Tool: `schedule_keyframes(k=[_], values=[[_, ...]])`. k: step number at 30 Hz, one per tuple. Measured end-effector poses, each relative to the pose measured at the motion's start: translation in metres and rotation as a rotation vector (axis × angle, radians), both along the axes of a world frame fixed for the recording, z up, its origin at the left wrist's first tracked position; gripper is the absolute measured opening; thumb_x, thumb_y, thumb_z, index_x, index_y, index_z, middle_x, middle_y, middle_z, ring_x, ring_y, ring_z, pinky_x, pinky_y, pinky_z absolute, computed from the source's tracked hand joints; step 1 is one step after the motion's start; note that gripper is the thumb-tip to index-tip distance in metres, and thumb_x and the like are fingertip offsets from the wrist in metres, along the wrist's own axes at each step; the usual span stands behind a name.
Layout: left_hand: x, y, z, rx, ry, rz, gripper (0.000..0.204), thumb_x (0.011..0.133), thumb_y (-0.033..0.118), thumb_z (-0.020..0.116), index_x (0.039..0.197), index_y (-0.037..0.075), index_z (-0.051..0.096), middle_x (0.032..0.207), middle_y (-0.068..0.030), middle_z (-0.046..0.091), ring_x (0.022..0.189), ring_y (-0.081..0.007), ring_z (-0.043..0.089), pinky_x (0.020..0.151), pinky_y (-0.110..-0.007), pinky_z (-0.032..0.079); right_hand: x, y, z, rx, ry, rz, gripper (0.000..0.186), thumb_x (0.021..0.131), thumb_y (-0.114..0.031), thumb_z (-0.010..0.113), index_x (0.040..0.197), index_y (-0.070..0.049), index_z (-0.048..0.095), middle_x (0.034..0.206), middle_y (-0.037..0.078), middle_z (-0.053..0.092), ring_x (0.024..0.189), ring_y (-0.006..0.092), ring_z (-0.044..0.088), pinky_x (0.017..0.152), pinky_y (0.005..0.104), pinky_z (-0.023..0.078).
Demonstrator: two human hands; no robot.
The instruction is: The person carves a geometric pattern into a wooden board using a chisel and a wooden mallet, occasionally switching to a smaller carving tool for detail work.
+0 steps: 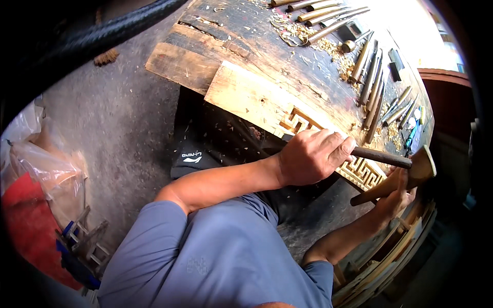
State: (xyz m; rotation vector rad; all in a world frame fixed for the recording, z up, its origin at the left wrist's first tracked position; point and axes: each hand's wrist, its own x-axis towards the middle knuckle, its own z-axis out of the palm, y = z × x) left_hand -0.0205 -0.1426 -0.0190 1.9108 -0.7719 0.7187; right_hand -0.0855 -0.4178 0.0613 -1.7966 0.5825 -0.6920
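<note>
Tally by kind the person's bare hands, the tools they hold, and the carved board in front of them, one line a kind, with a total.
Bare hands: 2, left hand and right hand
Dark-handled tool, likely a chisel: 1
Wooden mallet: 1
Carved board: 1
Total: 5

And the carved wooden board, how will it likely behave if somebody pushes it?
The carved wooden board would probably stay stiff, as it looks like a solid plank. Its fretwork might chip if knocked, being cut so narrow. It may slide rather than roll, since it lies flat along the workbench.
</note>
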Motion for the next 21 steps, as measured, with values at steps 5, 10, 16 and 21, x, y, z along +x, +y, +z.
schedule_keyframes(k=[5, 10, 16, 21], values=[[0.000, 0.000, 0.000, -0.007, -0.004, 0.001, 0.042, 0.095, 0.022, 0.081, 0.129, 0.001, 0.071, 0.088, -0.0074, 0.068, 0.072, -0.0212, 0.068, 0.056, -0.036, 0.054, 0.001, -0.006, -0.006, -0.594, 0.030, 0.111, 0.056, 0.091, -0.011, 0.084, 0.140, 0.009, 0.067, 0.135, 0.018, 0.075, 0.120, 0.0256, 0.073, 0.104, 0.0406, 0.060], [0.000, -0.001, -0.002, -0.008, 0.010, -0.014, 0.041, 0.095, 0.022, 0.081, 0.129, 0.001, 0.071, 0.087, -0.0071, 0.067, 0.072, -0.0211, 0.068, 0.057, -0.036, 0.054, 0.005, 0.000, 0.002, -0.333, -0.059, -0.095, 0.059, 0.088, -0.003, 0.087, 0.143, 0.008, 0.067, 0.137, 0.015, 0.075, 0.123, 0.0216, 0.071, 0.113, 0.0396, 0.052], [0.000, 0.003, -0.001, 0.000, 0.015, -0.014, 0.041, 0.096, 0.023, 0.080, 0.129, 0.001, 0.071, 0.086, -0.0073, 0.066, 0.070, -0.0215, 0.068, 0.057, -0.036, 0.054, -0.006, -0.009, -0.014, -0.407, -0.016, -0.024, 0.057, 0.090, -0.005, 0.085, 0.143, 0.007, 0.068, 0.135, 0.014, 0.075, 0.120, 0.0222, 0.071, 0.110, 0.0404, 0.053], [0.000, 0.004, -0.005, 0.030, 0.003, -0.004, 0.040, 0.097, 0.023, 0.079, 0.129, 0.001, 0.070, 0.086, -0.0073, 0.066, 0.070, -0.0216, 0.067, 0.056, -0.035, 0.054, -0.005, 0.014, -0.014, -0.468, 0.045, 0.055, 0.053, 0.091, -0.008, 0.086, 0.139, 0.007, 0.069, 0.127, 0.011, 0.076, 0.116, 0.0211, 0.071, 0.105, 0.0394, 0.056]])
